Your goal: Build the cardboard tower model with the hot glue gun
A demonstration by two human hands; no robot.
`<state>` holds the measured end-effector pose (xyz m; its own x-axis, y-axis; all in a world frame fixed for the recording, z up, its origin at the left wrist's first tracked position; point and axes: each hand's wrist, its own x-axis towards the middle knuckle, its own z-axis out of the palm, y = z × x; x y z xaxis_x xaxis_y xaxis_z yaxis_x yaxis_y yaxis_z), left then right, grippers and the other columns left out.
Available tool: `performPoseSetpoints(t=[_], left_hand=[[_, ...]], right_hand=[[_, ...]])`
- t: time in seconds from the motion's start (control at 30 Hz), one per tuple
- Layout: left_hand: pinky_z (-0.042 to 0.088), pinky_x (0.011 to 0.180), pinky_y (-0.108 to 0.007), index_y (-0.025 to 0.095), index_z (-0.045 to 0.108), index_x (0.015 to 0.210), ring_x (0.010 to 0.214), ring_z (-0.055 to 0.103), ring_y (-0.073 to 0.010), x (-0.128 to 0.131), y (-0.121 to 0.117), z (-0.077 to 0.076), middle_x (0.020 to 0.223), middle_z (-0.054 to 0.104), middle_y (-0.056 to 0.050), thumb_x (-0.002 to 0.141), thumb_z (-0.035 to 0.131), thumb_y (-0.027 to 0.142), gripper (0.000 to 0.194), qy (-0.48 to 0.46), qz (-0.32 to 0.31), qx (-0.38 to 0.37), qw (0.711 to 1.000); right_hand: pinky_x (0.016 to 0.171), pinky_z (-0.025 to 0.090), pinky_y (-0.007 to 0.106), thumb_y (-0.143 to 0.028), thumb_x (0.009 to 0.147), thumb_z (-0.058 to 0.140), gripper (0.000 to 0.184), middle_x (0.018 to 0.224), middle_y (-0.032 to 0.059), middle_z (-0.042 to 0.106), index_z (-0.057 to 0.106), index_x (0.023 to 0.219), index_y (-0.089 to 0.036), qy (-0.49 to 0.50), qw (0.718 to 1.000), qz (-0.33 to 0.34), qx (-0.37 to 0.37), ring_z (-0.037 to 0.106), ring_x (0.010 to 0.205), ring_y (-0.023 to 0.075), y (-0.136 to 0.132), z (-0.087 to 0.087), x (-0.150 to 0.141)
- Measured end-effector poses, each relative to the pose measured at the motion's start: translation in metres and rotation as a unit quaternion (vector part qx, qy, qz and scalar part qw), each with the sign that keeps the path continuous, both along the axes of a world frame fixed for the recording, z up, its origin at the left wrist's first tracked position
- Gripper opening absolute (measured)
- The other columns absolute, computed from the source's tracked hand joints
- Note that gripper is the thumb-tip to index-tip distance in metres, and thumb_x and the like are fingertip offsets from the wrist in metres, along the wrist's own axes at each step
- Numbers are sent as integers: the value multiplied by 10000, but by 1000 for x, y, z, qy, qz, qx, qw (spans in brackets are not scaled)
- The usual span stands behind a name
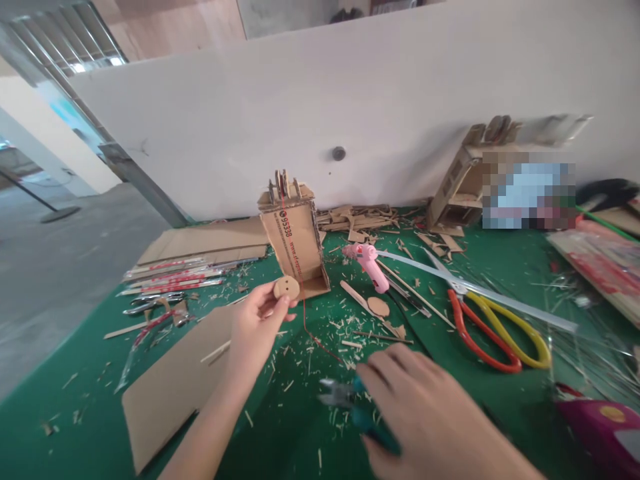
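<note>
My left hand [260, 317] pinches a small round cardboard disc [287, 288] that has two dark holes. Around the teal handles of a pair of cutting pliers [337, 393] my right hand [410, 400] is closed, with the jaws pointing left and slightly apart. The hand and pliers are a little blurred. Behind the disc stands a cardboard box [295, 233] with printed text and upright cardboard pieces on top. A red string [323, 347] runs from it down onto the table, towards the pliers.
A pink glue gun [370, 263], large scissors [483, 320] and a metal ruler [525, 311] lie on the green table [65, 413]. Cardboard sheets [175, 387], wrapped sticks [175, 277] and wood scraps are spread about. A second cardboard model [450, 187] and a purple object [595, 427] are at right.
</note>
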<state>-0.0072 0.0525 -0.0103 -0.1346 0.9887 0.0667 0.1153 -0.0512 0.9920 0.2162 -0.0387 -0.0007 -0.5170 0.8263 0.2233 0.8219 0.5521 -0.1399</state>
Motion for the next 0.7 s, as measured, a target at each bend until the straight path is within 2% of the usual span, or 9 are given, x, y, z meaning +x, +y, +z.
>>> performPoseSetpoints(t=[0.1, 0.2, 0.3, 0.37, 0.47, 0.57, 0.7], left_hand=[[610, 659, -280, 141, 620, 1085, 842, 702, -199, -7, 4, 6, 1007, 708, -92, 753, 715, 332, 395, 4, 19, 16, 1000], [602, 639, -257, 153, 628, 1075, 816, 702, -186, -1, 1, 8, 984, 709, -79, 747, 723, 340, 389, -23, 26, 14, 999], [596, 616, -241, 158, 623, 1064, 793, 695, -170, 22, -10, 3, 959, 698, -66, 757, 716, 344, 371, -77, -26, -36, 996], [595, 591, -250, 155, 615, 1054, 772, 688, -170, 42, -20, -2, 930, 685, -63, 770, 702, 340, 350, -107, -54, -67, 991], [586, 554, -253, 154, 596, 1047, 721, 667, -156, 64, -32, -8, 931, 665, -63, 791, 672, 330, 320, -136, -78, -85, 984], [579, 548, -255, 164, 582, 1051, 717, 651, -154, 70, -35, -13, 937, 653, -61, 814, 644, 332, 297, -113, -82, -70, 988], [576, 566, -262, 178, 593, 1079, 724, 645, -160, 62, -32, -19, 946, 661, -62, 847, 603, 352, 291, -36, -65, -26, 997]], right_hand=[[665, 522, 436, -371, 668, 697, 338, 883, 82, 630, 627, 937, -177, -8, 999, -6, -40, 575, 859, 303, 0, -13, -43], [663, 505, 425, -452, 766, 644, 344, 897, 88, 624, 619, 963, -170, 9, 998, -11, -60, 577, 853, 298, 9, -15, -55], [645, 479, 379, -311, 897, 524, 158, 889, 65, 623, 615, 953, -195, 14, 999, -25, -37, 584, 813, 245, 24, -9, -39], [642, 459, 379, -173, 880, 524, 108, 844, 67, 617, 627, 855, -192, -38, 998, -43, -3, 583, 823, 255, 35, -9, -23], [646, 460, 382, -111, 806, 595, 94, 810, 56, 621, 641, 784, -190, -70, 997, -30, -3, 586, 801, 258, 47, -18, -9], [657, 468, 389, -55, 766, 600, 123, 824, 69, 630, 636, 790, -170, -65, 997, -29, 8, 592, 809, 270, 51, -29, -5], [616, 477, 363, -112, 898, 462, 139, 766, 69, 621, 584, 847, -154, 22, 997, -77, 4, 604, 710, 232, 50, -30, -1]])
